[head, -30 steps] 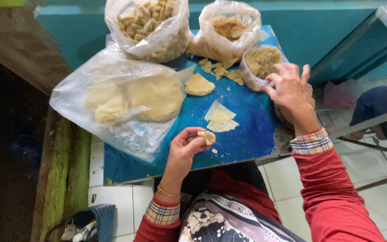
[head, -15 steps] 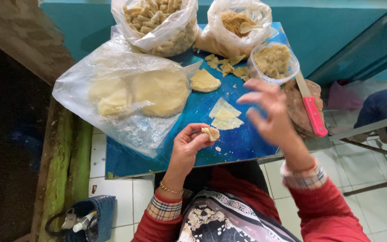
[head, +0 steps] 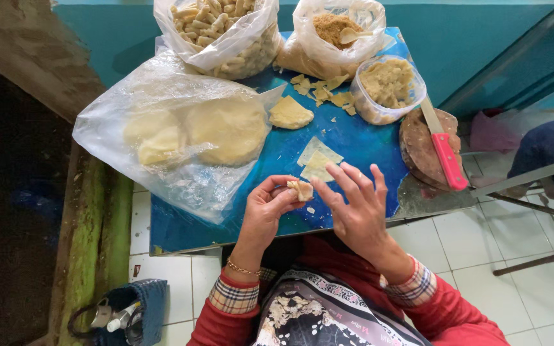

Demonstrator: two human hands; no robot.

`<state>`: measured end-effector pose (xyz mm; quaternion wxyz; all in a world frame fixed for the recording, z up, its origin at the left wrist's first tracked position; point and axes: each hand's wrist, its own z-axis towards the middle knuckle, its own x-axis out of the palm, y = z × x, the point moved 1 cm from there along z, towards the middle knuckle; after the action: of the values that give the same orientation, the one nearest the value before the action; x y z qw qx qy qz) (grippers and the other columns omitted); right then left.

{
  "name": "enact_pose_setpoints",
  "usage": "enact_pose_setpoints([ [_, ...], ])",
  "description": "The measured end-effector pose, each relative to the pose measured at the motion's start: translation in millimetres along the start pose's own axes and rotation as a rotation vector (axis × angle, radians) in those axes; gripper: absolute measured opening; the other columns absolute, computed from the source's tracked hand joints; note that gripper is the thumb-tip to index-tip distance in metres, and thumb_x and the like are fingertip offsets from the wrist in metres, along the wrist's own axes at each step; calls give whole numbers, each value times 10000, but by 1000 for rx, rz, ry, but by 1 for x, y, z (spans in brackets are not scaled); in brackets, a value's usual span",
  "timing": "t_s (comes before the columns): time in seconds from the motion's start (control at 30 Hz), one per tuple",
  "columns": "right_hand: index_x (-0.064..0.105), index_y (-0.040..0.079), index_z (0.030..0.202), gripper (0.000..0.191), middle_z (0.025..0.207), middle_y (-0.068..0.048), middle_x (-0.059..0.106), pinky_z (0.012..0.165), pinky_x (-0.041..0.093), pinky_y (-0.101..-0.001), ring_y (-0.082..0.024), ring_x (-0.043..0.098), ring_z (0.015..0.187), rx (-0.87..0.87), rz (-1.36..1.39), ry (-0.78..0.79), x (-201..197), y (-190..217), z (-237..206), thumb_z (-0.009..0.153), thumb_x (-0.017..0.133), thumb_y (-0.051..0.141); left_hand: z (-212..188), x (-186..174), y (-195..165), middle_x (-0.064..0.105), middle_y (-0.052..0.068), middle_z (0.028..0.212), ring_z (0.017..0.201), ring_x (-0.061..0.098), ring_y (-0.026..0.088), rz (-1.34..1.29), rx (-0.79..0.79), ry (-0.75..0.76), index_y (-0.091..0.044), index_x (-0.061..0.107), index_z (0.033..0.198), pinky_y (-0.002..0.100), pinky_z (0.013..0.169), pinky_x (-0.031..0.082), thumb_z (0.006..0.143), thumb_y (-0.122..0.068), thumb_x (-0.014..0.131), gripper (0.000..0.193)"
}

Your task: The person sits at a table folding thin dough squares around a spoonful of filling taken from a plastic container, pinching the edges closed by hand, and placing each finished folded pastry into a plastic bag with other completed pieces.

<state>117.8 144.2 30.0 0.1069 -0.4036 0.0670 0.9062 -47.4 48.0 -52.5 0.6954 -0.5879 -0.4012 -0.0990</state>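
Overhead, a person seated at a blue table works a small folded piece of dough. The left hand pinches this piece between thumb and fingertips, just above the table's near edge. Its long axis runs roughly left to right. The right hand is beside it, fingers spread and holding nothing, its fingertips close to the dough.

Three clear plastic bags sit on the table. The large flat bag, at the table's left, holds two pale dough rounds. A bag of finger-shaped pieces stands at the far edge, with a bag of brown crumbly filling beside it. One round clear tub of filling stands near the far right corner. Two thin dough squares lie mid-table. A pink-handled knife rests on a round wooden board off the table's right edge.
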Motion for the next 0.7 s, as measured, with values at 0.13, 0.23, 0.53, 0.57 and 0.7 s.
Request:
enact_pose_setpoints([
  [0.13, 718, 196, 1281, 443, 1390, -73, 618, 1177, 294, -568, -274, 579, 1271, -51, -54, 0, 5, 8, 4, 905, 606, -9, -1, -1, -1, 735, 144, 1130, 1014, 729, 195, -30, 40, -21, 8, 652, 1186, 360, 877, 622, 988, -30, 653, 202],
  [0.23, 714, 171, 1184, 330, 1266, -55, 661, 1057, 403, -487, -258, 628, 1146, 19, 81, -88, -4, 7, 2, 884, 709, 36, -1, 1, -2, 741, 156, 1126, 1011, 737, 207, 16, 90, -50, 1, 644, 1180, 358, 875, 622, 981, -32, 651, 202],
  [0.53, 711, 116, 1072, 312, 1045, -18, 716, 817, 455, -374, -224, 638, 952, 117, 286, -167, -1, 5, -7, 804, 870, 115, -23, 43, 25, 712, 201, 1248, 1157, 687, 199, 42, 200, -21, -16, 566, 1158, 322, 1021, 540, 1014, 2, 611, 153],
  [0.57, 711, 114, 1076, 311, 1054, -16, 718, 816, 451, -377, -223, 633, 950, 105, 263, -167, -3, 2, -10, 805, 865, 106, -23, 45, 26, 710, 204, 1259, 1162, 684, 198, 40, 171, -17, -19, 563, 1155, 319, 1025, 537, 1012, 1, 607, 150],
  [0.7, 705, 107, 1085, 335, 1063, -52, 667, 794, 429, -395, -261, 612, 949, 116, 144, -207, -6, -4, -23, 790, 862, 116, -20, 59, 29, 696, 214, 1297, 1165, 671, 190, 39, 91, 11, -14, 551, 1164, 313, 1006, 527, 1009, 7, 607, 166],
])
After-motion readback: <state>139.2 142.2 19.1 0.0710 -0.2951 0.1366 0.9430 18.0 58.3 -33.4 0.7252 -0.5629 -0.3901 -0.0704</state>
